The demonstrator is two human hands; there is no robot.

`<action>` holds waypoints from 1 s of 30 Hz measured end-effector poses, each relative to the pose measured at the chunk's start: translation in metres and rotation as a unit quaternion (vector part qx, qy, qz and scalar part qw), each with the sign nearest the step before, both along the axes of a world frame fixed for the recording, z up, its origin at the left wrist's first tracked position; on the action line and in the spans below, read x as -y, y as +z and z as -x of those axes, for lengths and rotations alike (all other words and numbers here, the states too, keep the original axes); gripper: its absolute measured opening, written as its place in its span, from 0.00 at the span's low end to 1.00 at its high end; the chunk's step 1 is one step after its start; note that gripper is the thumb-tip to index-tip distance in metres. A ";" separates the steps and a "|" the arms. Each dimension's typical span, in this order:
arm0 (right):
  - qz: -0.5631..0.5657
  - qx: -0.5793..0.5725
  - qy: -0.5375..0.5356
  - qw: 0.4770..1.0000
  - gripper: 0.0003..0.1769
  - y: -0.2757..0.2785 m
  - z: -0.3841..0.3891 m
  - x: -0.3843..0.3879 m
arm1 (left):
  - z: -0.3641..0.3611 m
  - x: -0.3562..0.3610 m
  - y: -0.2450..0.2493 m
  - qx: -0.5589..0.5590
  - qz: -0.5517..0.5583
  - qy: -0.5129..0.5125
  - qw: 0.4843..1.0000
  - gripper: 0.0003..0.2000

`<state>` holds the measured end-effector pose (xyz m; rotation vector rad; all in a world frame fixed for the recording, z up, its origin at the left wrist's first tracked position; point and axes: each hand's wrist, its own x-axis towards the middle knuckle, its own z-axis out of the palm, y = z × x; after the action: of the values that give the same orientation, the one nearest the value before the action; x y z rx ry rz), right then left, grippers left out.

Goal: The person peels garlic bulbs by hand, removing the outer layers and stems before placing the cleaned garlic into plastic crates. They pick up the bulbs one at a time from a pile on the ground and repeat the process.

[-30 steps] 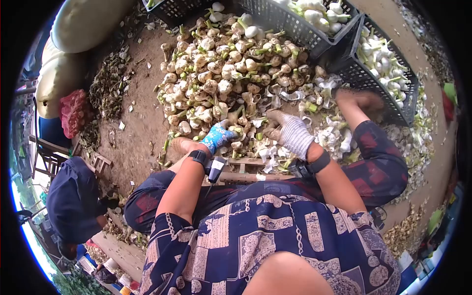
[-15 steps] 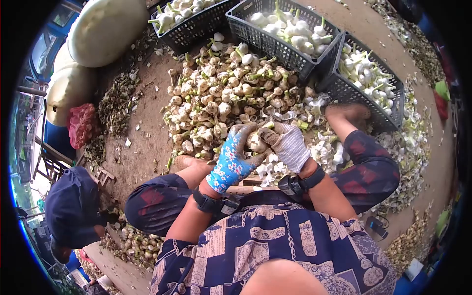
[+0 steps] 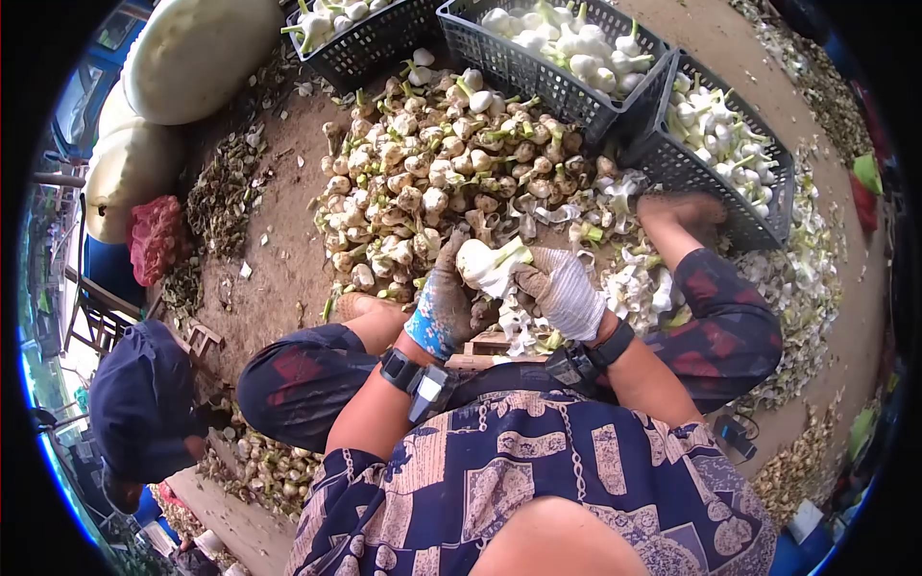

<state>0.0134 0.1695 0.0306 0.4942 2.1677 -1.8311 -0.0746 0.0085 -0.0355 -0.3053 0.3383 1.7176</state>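
Observation:
A garlic bulb (image 3: 474,261), white with a pale green stem end, is between my hands above the pile. My left hand (image 3: 446,298), in a soiled glove with a blue flowered back, curls round the bulb's left side. On the right, my right hand (image 3: 565,288), in a dirty white-grey knitted glove, pinches loose white skin (image 3: 497,280) at the bulb's lower right side. Just beyond the hands is a large heap of unpeeled, soil-stained garlic (image 3: 423,182). Peeled-off skins (image 3: 634,288) lie to the right, beside my leg.
Black plastic crates (image 3: 538,77) of cleaner white garlic line the far side; another crate (image 3: 663,154) is at the right. Full pale sacks (image 3: 192,62) and a red net bag (image 3: 157,240) are at the left. Another person (image 3: 144,403) is at the lower left.
The bulb has turned from a brownish side to a white one, its green stem now pointing right. My left hand has rolled, and white skin now hangs loose by my right fingers.

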 end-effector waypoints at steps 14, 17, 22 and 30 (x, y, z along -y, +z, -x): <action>-0.144 -0.187 0.090 0.967 0.09 -0.031 0.014 0.018 | -0.017 -0.008 0.015 -0.324 0.118 0.161 0.925 0.32; 0.093 -0.047 0.151 0.983 0.09 -0.018 0.009 0.014 | -0.007 -0.012 -0.003 -0.137 0.184 0.096 0.969 0.23; -0.224 -0.074 0.177 0.956 0.18 -0.024 -0.003 -0.056 | -0.003 -0.003 -0.009 -0.140 0.177 0.147 0.963 0.23; -0.346 -0.090 0.133 0.924 0.19 -0.043 0.019 0.016 | -0.013 -0.008 -0.010 -0.721 0.341 0.171 0.578 0.16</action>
<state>-0.0059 0.1537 -0.0127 0.1378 2.8209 -0.9652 -0.0619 0.0168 -0.0458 0.6675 2.3062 1.7520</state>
